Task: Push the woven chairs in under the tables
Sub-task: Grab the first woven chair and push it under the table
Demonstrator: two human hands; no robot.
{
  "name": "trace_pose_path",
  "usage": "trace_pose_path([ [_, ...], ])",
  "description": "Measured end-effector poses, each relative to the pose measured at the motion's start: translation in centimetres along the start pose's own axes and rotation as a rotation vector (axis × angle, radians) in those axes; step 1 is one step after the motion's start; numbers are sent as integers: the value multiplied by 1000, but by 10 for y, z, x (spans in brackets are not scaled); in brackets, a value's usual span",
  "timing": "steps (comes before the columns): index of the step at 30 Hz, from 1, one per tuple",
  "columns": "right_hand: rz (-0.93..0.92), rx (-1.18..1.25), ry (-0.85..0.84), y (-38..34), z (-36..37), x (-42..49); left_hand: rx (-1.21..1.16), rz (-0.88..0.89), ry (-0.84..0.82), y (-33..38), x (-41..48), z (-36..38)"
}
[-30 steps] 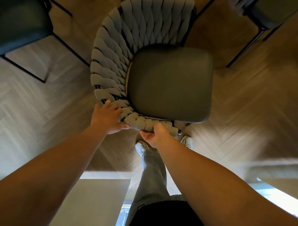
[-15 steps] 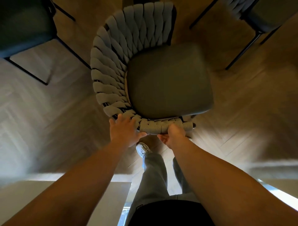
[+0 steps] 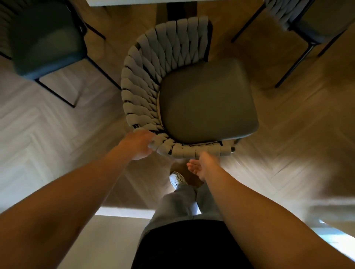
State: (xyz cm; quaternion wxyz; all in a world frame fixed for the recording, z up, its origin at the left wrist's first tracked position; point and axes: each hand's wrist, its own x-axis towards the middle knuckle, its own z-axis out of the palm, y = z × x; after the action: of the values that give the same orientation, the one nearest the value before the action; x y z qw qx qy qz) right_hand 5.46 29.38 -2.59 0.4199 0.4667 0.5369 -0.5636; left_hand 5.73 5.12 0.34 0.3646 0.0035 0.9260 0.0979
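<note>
A herringbone wood floor (image 3: 57,134) fills the frame, with a pale table edge (image 3: 138,2) along the top centre. At centre stands the woven chair (image 3: 192,92): thick grey braided straps wrap its curved back on a black frame, around a smooth olive-grey seat cushion. Two darker chairs sit at upper left (image 3: 46,38) and upper right (image 3: 315,21). The left hand (image 3: 137,145) curls around the woven rim at lower centre; the right hand (image 3: 203,166) hangs open just below the rim, holding nothing.
</note>
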Motion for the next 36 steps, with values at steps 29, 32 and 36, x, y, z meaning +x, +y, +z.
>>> trace_pose_path([
  [29,100,1193,173,30,196,46,1114,425,-149,-144,172,-136],
  [32,121,1193,210,27,196,46,1121,432,-128,-148,176,-131],
  [36,156,1135,239,24,188,44,1064,452,-64,-159,173,-127],
])
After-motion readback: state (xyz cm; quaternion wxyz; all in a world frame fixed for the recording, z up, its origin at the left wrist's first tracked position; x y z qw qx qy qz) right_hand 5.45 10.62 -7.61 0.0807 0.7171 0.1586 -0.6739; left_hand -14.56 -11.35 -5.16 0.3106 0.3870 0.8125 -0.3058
